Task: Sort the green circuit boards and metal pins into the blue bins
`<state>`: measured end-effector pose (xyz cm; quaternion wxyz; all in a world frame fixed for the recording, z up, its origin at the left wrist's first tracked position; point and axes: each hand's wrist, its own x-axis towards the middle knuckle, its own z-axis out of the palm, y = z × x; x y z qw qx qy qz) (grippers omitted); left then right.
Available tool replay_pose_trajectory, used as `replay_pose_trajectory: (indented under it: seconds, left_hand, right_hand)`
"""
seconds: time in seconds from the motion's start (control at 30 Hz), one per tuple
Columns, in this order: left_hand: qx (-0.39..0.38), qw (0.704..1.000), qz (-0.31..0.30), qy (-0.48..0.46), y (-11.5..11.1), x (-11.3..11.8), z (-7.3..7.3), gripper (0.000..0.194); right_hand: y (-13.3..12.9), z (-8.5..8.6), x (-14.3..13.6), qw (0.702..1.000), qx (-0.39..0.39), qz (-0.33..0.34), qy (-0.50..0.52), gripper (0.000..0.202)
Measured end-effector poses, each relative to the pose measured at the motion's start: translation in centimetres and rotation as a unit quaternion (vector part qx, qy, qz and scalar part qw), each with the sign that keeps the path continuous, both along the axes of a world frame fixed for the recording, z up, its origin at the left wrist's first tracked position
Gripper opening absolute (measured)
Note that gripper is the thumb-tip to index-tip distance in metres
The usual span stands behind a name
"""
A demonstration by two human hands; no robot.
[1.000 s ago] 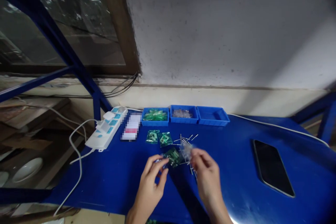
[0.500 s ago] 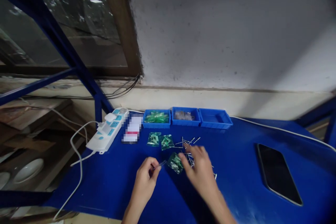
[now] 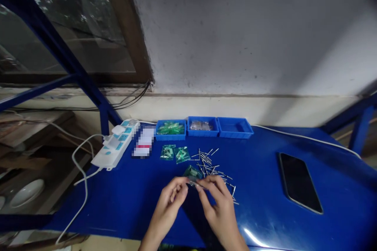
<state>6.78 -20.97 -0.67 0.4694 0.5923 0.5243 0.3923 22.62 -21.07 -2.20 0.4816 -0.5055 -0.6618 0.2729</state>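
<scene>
My left hand and my right hand meet fingertip to fingertip over the blue table. Between them they pinch a small clear plastic bag. Just beyond the fingertips lies a green packet, partly hidden. Two more green packets lie flat farther back. Loose thin metal pins are scattered beyond and beside my right hand.
Along the back stand a blue bin of green pieces, a blue bin of clear bags and an empty blue bin. A white power strip is at left, a black phone at right.
My right hand has come away from the metal pins toward my left hand and now pinches at the clear bag. The view has shifted slightly.
</scene>
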Motion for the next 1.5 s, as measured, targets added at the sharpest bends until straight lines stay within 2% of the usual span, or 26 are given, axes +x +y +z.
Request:
replay_pose_trajectory:
  seconds: [0.07, 0.13, 0.2, 0.23, 0.27, 0.33, 0.4, 0.43, 0.47, 0.6, 0.77, 0.83, 0.9, 0.93, 1.0, 1.07, 1.1, 1.13, 1.17, 1.2, 1.23, 1.27, 1.33, 1.37, 1.43, 1.5]
  left_hand:
    - [-0.045, 0.998, 0.008, -0.041, 0.0, 0.1, 0.0, 0.032]
    - [-0.042, 0.998, 0.033, -0.038, 0.1, 0.1, -0.1, 0.031]
    - [0.028, 0.997, 0.076, 0.0, 0.1, -0.1, -0.2, 0.024]
    - [0.086, 0.991, 0.095, 0.028, 0.1, -0.2, -0.2, 0.019]
    - [0.152, 0.981, 0.106, 0.059, 0.1, -0.3, -0.2, 0.016]
    - [0.271, 0.951, 0.093, 0.114, 0.0, -0.6, -0.2, 0.018]
    - [0.343, 0.927, 0.053, 0.144, -0.1, -0.6, -0.3, 0.025]
    - [0.359, 0.921, 0.036, 0.149, -0.2, -0.6, -0.4, 0.027]
    - [0.367, 0.918, 0.023, 0.151, -0.3, -0.5, -0.6, 0.028]
    - [0.366, 0.917, 0.002, 0.158, -0.4, -0.3, -1.2, 0.03]
    - [0.344, 0.921, -0.014, 0.183, -0.2, -0.3, -1.6, 0.03]
    - [0.297, 0.929, 0.002, 0.221, 0.0, -0.4, -1.9, 0.028]
    - [0.235, 0.933, 0.032, 0.27, 0.4, -0.6, -2.2, 0.026]
    - [0.204, 0.932, 0.044, 0.295, 0.6, -0.6, -2.4, 0.026]
    - [0.15, 0.926, 0.065, 0.339, 1.1, -0.6, -2.7, 0.027]
    - [0.103, 0.919, 0.074, 0.374, 1.7, -0.3, -2.9, 0.032]
    - [0.084, 0.914, 0.072, 0.389, 2.1, -0.1, -2.9, 0.034]
    - [0.069, 0.909, 0.067, 0.404, 2.4, 0.1, -3.0, 0.036]
    - [0.06, 0.905, 0.061, 0.417, 2.7, 0.3, -3.0, 0.037]
    - [0.057, 0.902, 0.054, 0.425, 2.9, 0.4, -3.1, 0.035]
    - [0.06, 0.902, 0.049, 0.424, 3.0, 0.4, -3.3, 0.033]
    - [0.069, 0.908, 0.049, 0.411, 3.1, 0.2, -3.5, 0.03]
    - [0.104, 0.929, 0.069, 0.347, 2.9, -0.6, -4.2, 0.026]
    - [0.128, 0.939, 0.093, 0.304, 2.8, -1.2, -4.7, 0.026]
    - [0.172, 0.944, 0.166, 0.228, 2.5, -2.4, -5.5, 0.025]
    - [0.191, 0.935, 0.224, 0.197, 2.3, -3.3, -6.1, 0.022]
  right_hand:
    - [-0.5, -0.1, 0.1, 0.998, 0.041, 0.039, -0.03, 0.026]
    - [-1.1, -0.3, -0.2, 0.998, 0.018, 0.057, 0.01, 0.029]
    - [-1.4, -0.5, -0.8, 0.99, -0.053, 0.033, 0.126, 0.026]
    - [-1.5, -0.5, -1.1, 0.973, -0.106, 0.019, 0.206, 0.025]
    - [-1.5, -0.5, -1.4, 0.942, -0.169, 0.015, 0.289, 0.026]
    - [-1.3, -0.2, -1.8, 0.852, -0.295, 0.041, 0.431, 0.031]
    - [-1.0, 0.5, -2.0, 0.774, -0.364, 0.072, 0.513, 0.035]
    - [-0.9, 0.9, -1.9, 0.757, -0.372, 0.076, 0.532, 0.034]
    - [-0.8, 1.3, -1.8, 0.752, -0.37, 0.071, 0.541, 0.032]
    - [-0.9, 2.1, -1.2, 0.789, -0.35, 0.032, 0.505, 0.028]
    - [-0.2, 1.6, -0.5, 0.87, -0.307, -0.018, 0.386, 0.026]
    - [0.8, 2.5, 0.6, 0.894, -0.253, -0.062, 0.365, 0.024]
    - [2.2, 4.5, 2.2, 0.903, -0.139, -0.159, 0.374, 0.022]
    - [2.9, 5.8, 3.0, 0.899, -0.053, -0.226, 0.371, 0.021]
    - [4.3, 8.6, 4.4, 0.848, 0.163, -0.387, 0.323, 0.021]
    - [5.8, 10.6, 5.1, 0.781, 0.318, -0.483, 0.235, 0.017]
    - [6.5, 11.0, 5.3, 0.765, 0.365, -0.5, 0.178, 0.015]
    - [7.3, 10.9, 5.3, 0.777, 0.383, -0.487, 0.11, 0.015]
    - [8.0, 10.4, 5.3, 0.816, 0.369, -0.443, 0.031, 0.017]
    - [8.6, 9.6, 5.2, 0.869, 0.324, -0.371, -0.057, 0.021]
    - [9.1, 8.4, 5.2, 0.922, 0.241, -0.261, -0.152, 0.026]
    - [9.3, 7.2, 5.2, 0.951, 0.145, -0.142, -0.232, 0.032]
    - [8.8, 4.6, 5.3, 0.948, -0.015, 0.051, -0.314, 0.043]
    - [8.2, 3.5, 5.5, 0.945, -0.057, 0.089, -0.31, 0.043]
    - [6.4, 1.8, 6.1, 0.957, -0.085, 0.048, -0.273, 0.042]
    - [4.3, 0.5, 6.9, 0.967, -0.084, -0.053, -0.235, 0.039]
